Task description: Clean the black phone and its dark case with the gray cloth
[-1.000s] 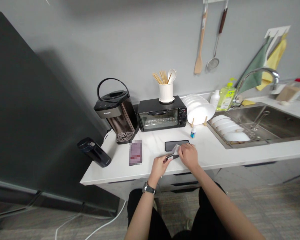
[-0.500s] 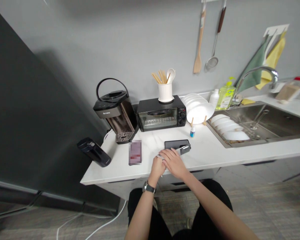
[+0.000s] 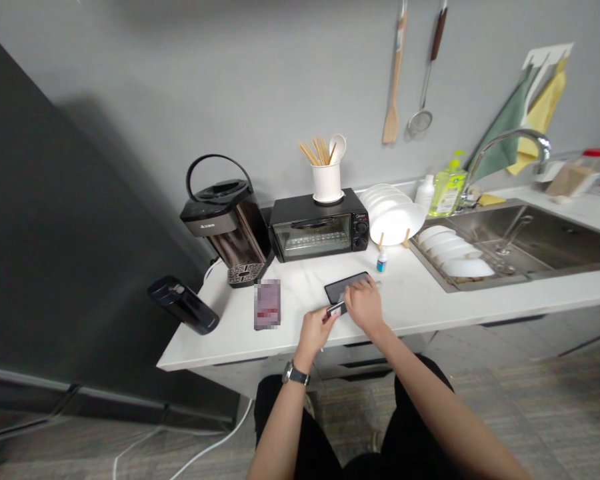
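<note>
You stood at the white counter, both hands working over a dark phone that lay flat near the front edge, just before the toaster oven. Your left hand, a watch on its wrist, had its fingers pinched shut on a small dark piece at the phone's near corner; what that piece was could not be told. Your right hand rested on the phone's right end, fingers curled loosely and pressing down on it, with something pale under them too small to make out. A second phone lay well to the left on the counter, near the kettle. A small dropper bottle stood just beyond your right hand, beside the plates and the sink.
</note>
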`<move>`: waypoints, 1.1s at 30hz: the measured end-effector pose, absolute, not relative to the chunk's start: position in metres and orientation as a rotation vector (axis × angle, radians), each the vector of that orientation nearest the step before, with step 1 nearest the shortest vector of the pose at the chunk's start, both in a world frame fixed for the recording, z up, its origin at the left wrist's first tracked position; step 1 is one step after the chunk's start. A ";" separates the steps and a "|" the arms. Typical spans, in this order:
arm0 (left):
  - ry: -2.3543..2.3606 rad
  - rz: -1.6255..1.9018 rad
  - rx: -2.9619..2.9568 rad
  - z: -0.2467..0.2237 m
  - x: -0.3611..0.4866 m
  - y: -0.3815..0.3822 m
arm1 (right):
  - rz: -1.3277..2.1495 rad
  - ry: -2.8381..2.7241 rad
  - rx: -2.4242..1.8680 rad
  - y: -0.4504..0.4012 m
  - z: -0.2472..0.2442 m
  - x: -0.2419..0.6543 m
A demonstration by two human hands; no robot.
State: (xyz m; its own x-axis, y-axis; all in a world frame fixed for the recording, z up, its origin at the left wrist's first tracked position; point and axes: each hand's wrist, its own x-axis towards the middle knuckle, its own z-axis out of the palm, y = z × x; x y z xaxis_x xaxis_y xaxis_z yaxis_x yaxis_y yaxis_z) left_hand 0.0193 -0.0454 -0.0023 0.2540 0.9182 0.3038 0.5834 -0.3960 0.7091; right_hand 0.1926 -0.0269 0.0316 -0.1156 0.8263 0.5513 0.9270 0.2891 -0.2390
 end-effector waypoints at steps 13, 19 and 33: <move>1.346 0.962 2.040 -0.005 0.019 -0.044 | -0.206 -2.156 -1.338 -0.029 0.016 0.236; 1.377 0.972 2.019 -0.004 0.020 -0.045 | -0.254 -1.851 -1.659 -0.011 0.026 0.226; 1.369 0.943 2.090 -0.006 0.018 -0.043 | -0.146 -2.257 -1.125 -0.039 0.010 0.209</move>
State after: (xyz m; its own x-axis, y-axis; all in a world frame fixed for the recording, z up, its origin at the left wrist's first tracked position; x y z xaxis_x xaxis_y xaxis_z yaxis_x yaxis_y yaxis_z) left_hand 0.0184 -0.0431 -0.0063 0.2670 0.9190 0.2901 0.5984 -0.3941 0.6976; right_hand 0.2091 -0.0390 0.0104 -0.4559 0.6893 0.5630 0.7563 0.6335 -0.1632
